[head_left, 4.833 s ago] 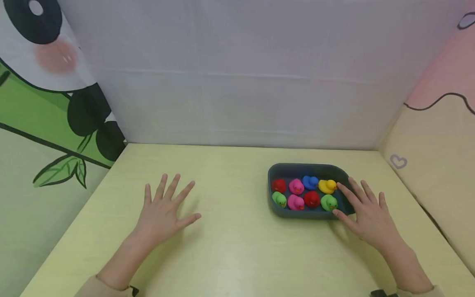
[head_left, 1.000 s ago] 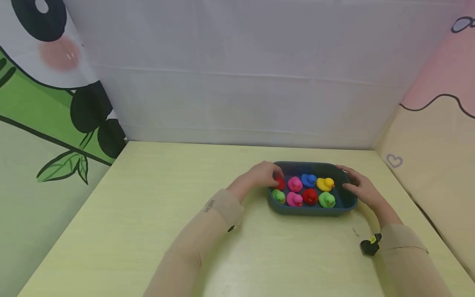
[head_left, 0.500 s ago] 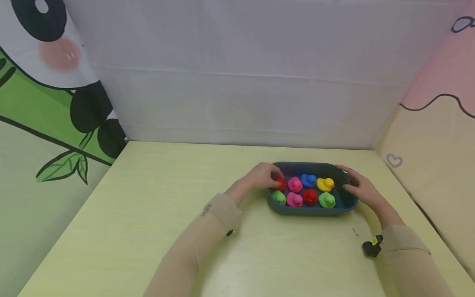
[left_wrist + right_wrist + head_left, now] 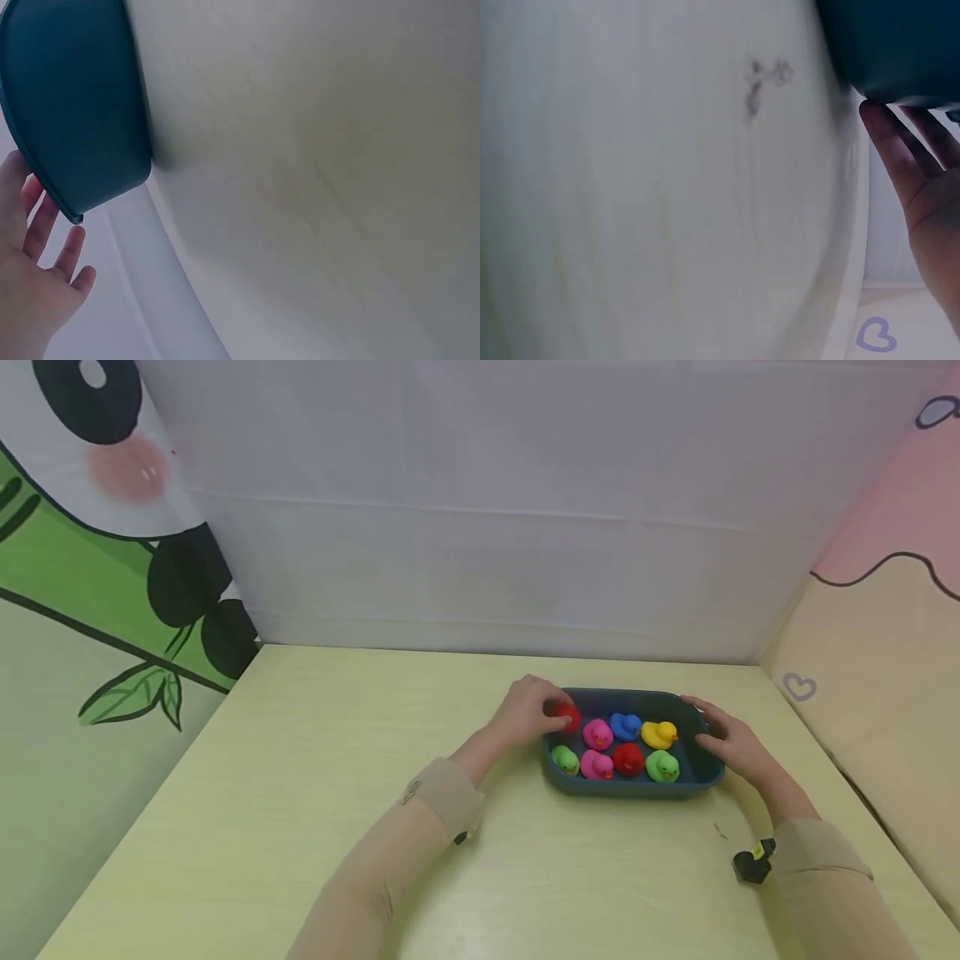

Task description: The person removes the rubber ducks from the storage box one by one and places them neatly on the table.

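In the head view my left hand [image 4: 525, 712] pinches a red rubber duck [image 4: 568, 716] between thumb and fingers, at the left end of a dark teal tray [image 4: 633, 787]. The fingers partly cover that duck. My right hand [image 4: 735, 743] holds the tray's right end, thumb over the rim and fingers along the outer side. The left wrist view has my left hand [image 4: 37, 270] at the tray wall [image 4: 75, 97], with a bit of red behind the fingers. Fingers of my right hand [image 4: 930, 195] touch the tray's outside [image 4: 907, 52] in the right wrist view.
Inside the tray sit pink ducks [image 4: 597, 733], a blue duck [image 4: 626, 725], a yellow duck [image 4: 659, 735], green ducks [image 4: 663, 766] and another red duck [image 4: 628, 759]. The pale yellow table [image 4: 360, 718] meets a white back wall [image 4: 480, 568]. A small black device [image 4: 752, 865] is beside the right sleeve.
Since the first frame, both hands have moved to the tray. Over the last half second my left hand has raised the red duck slightly, away from the green one. The right hand has stayed put.
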`<state>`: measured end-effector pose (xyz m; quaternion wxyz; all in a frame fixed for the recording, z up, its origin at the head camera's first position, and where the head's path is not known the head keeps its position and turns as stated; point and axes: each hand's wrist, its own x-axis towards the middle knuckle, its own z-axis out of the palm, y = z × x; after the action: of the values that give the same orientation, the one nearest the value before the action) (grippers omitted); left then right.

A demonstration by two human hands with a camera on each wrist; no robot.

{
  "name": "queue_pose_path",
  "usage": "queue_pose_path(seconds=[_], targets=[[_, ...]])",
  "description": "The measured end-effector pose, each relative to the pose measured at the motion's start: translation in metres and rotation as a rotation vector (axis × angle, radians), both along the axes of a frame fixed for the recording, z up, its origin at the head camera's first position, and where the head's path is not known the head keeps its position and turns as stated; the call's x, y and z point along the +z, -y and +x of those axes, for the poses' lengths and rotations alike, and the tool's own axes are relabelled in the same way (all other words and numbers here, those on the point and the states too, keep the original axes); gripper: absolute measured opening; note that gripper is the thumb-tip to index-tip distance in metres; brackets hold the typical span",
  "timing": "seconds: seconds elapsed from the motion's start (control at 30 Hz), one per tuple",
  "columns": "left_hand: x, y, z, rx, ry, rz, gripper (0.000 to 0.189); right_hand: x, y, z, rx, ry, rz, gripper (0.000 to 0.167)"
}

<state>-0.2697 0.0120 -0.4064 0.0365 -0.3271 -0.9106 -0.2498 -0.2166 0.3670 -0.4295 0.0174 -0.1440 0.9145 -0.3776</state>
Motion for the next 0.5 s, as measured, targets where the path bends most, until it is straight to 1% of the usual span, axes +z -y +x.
queue_pose_path(seconds=[0.1, 0.2, 0.37, 0.5], targets=[[0.003, 0.001, 0.002, 0.002, -0.029, 0.048, 0.024, 0.001, 0.000, 0.004, 0.000, -0.008, -0.004, 0.059], [0.008, 0.004, 0.005, -0.011, -0.034, 0.105, 0.022, 0.001, 0.001, 0.008, -0.001, -0.015, -0.009, 0.059], [0.016, 0.014, 0.011, -0.013, 0.007, 0.192, 0.022, 0.000, 0.004, 0.014, 0.001, -0.002, -0.025, 0.060], [0.025, 0.025, 0.016, -0.007, 0.028, 0.258, 0.022, 0.001, 0.008, 0.020, 0.001, -0.002, -0.023, 0.058]])
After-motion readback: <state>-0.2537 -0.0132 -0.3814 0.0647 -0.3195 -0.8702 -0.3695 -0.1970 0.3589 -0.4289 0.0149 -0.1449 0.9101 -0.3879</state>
